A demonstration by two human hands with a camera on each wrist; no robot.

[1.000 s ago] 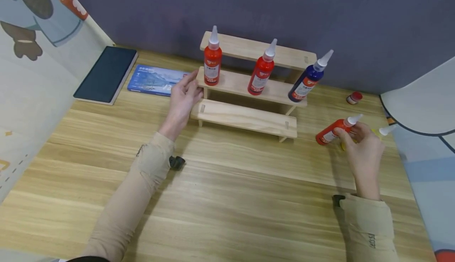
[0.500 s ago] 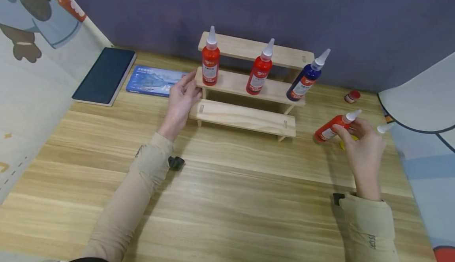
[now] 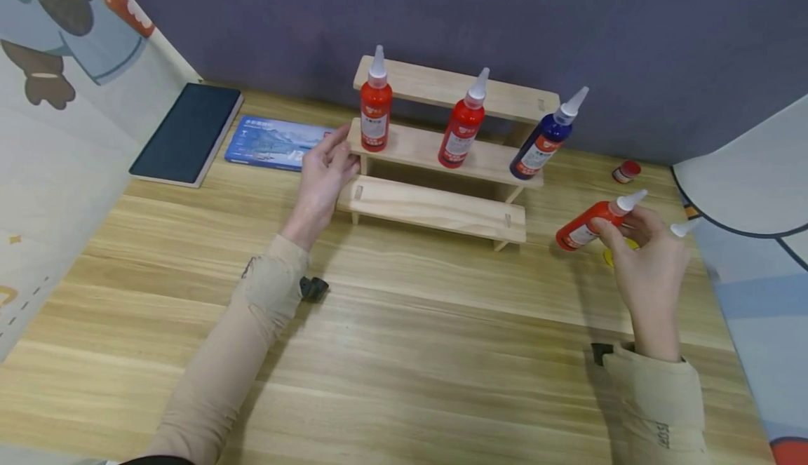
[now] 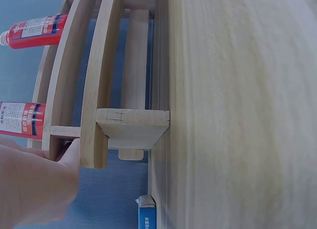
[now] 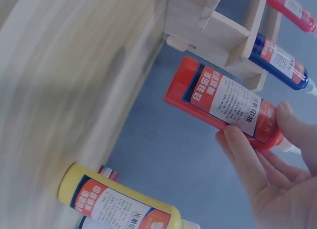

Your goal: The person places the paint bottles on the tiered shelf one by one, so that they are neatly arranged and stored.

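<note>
My left hand (image 3: 323,181) grips the left end of the middle step of a three-tier wooden stand (image 3: 435,205); in the left wrist view the thumb lies below that step. My right hand (image 3: 650,254) holds a red squeeze bottle (image 5: 223,103) with a white pointed cap between thumb and fingers. That bottle is tilted and off the table, right of the stand. On the middle step stand two red bottles (image 3: 375,118) (image 3: 462,135) and a dark blue bottle (image 3: 541,148). A yellow bottle (image 5: 116,202) stands on the table, mostly hidden behind my right hand in the head view.
A small red-capped jar (image 3: 626,171) sits at the back right. Left of the stand lie a blue flat box (image 3: 271,142) and a dark-covered notebook (image 3: 187,134). A dark wall (image 3: 315,23) rises behind the table (image 3: 410,353), with printed panels at both sides.
My right hand has lifted the red bottle slightly and shifted it a little toward the stand. The left hand keeps its place on the stand.
</note>
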